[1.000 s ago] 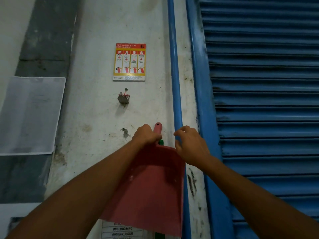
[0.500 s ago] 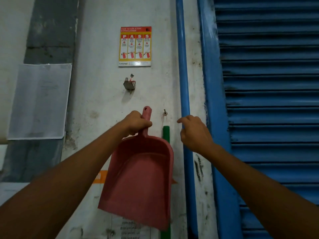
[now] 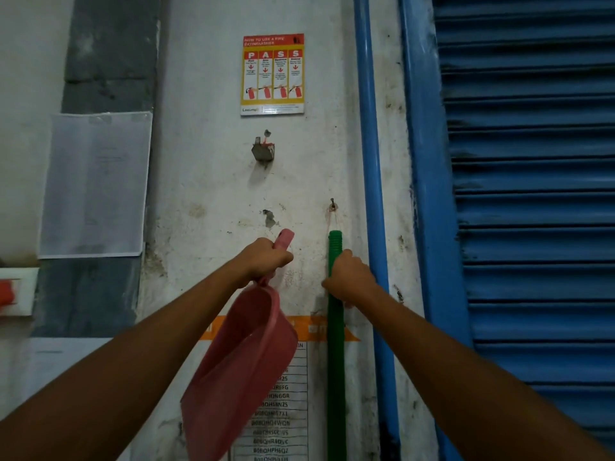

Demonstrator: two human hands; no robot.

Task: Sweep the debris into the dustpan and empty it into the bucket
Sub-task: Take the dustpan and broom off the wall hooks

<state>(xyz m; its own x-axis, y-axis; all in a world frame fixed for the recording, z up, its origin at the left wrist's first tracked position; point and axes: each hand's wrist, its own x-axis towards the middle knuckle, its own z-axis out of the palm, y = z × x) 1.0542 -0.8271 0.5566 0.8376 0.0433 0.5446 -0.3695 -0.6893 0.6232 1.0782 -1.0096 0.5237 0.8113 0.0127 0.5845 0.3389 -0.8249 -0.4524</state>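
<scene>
A red dustpan point(image 3: 239, 371) hangs from my left hand point(image 3: 266, 257), which grips its handle; the pan tilts down and to the left, off the wall. A green broom handle point(image 3: 335, 361) hangs upright from a nail point(image 3: 332, 204) in the white wall. My right hand point(image 3: 349, 277) grips this handle near its top end. The broom's head is below the frame. No debris or bucket is in view.
A blue pipe point(image 3: 371, 161) runs vertically just right of the broom handle, beside a blue roller shutter point(image 3: 532, 194). On the wall are a fire extinguisher poster point(image 3: 272, 74), a metal bracket point(image 3: 263, 151), a plastic sleeve point(image 3: 95, 184) and a printed list point(image 3: 276, 424).
My left hand carried the dustpan left and away from the nail, tilting it. My right hand moved left from the blue pipe and closed around the green broom handle.
</scene>
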